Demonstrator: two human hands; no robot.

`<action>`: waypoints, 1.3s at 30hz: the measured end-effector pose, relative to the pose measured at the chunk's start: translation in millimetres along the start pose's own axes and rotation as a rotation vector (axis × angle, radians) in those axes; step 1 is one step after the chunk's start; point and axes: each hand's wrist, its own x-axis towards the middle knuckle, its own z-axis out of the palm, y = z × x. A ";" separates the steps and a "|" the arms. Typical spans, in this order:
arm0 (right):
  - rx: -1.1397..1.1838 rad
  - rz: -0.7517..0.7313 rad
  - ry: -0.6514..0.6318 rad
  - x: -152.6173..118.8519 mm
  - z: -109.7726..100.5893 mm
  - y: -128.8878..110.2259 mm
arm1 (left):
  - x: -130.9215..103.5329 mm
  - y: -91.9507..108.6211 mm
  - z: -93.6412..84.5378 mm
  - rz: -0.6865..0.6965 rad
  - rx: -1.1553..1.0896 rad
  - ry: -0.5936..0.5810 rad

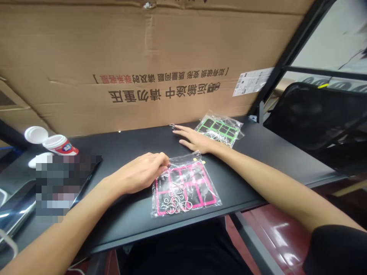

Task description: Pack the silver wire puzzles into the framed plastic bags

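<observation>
My left hand (pixel 145 171) has its fingers pinched at the upper left edge of a clear plastic bag (pixel 183 157). Inside this bag are a black card with a pink grid (pixel 197 179) and several bent metal wire pieces (pixel 176 202), bunched toward its lower left. My right hand (pixel 195 139) is stretched over the black table (pixel 134 143), fingers apart. Its fingertips reach a small metal wire piece (pixel 172 126) close to the cardboard. Just beyond my right wrist lies a second clear bag (pixel 219 128) with a green grid card and wire pieces, partly covered by my forearm.
A large cardboard sheet (pixel 160 42) with printed text stands along the table's back edge. On the left are a red and white tub (pixel 64 147) with its lid flipped up and a blurred-out dark object (pixel 57 183). A black chair (pixel 309 114) stands beyond the right side.
</observation>
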 end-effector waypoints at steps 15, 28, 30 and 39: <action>-0.188 0.029 -0.083 12.7 11.7 1.2 | 0.6 -0.2 1.4 -0.024 -0.007 -0.024; -0.145 -0.131 -0.051 -4.0 -16.8 -2.9 | 1.6 2.6 -1.1 -0.029 -0.008 -0.026; -0.176 -0.145 -0.070 -3.6 -14.1 -0.2 | 1.3 1.8 -0.5 -0.028 0.002 -0.023; -0.204 -0.148 -0.112 0.7 -13.8 1.0 | -0.2 -0.7 0.8 -0.025 0.001 -0.017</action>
